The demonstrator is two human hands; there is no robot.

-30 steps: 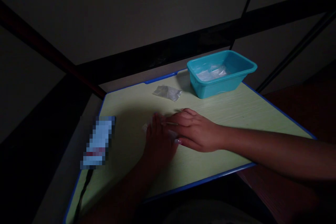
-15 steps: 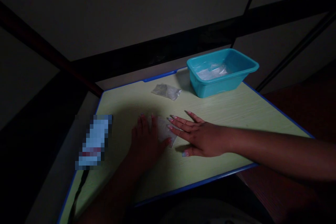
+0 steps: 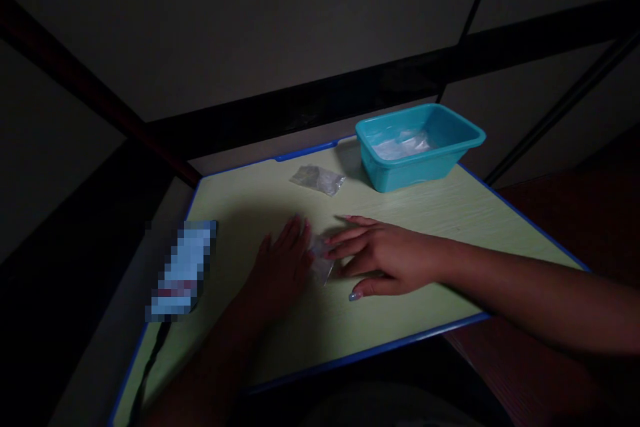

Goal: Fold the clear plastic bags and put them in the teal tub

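Note:
A small clear plastic bag [image 3: 321, 269] lies on the table, partly covered by my hands. My left hand [image 3: 284, 259] rests on the bag's left side in shadow, fingers stretched out and pointing away from me. From the right, my right hand [image 3: 383, 255] reaches over with its fingers spread and slightly bent, the fingertips at the bag's right edge. Farther back on the table lies another clear plastic bag [image 3: 319, 179], somewhat crumpled, which neither hand touches.
A turquoise plastic basin [image 3: 417, 170] with clear plastic bags [image 3: 405, 145] inside stands at the table's back right. On the left edge lies a pixelated flat object [image 3: 185, 270] with a dark cord [image 3: 153, 357]. The pale green table [image 3: 440, 213] has a blue rim.
My left hand has shifted slightly right over the bag, its thumb now less visible. The fingers of my right hand have bent a little. The view has tilted slightly.

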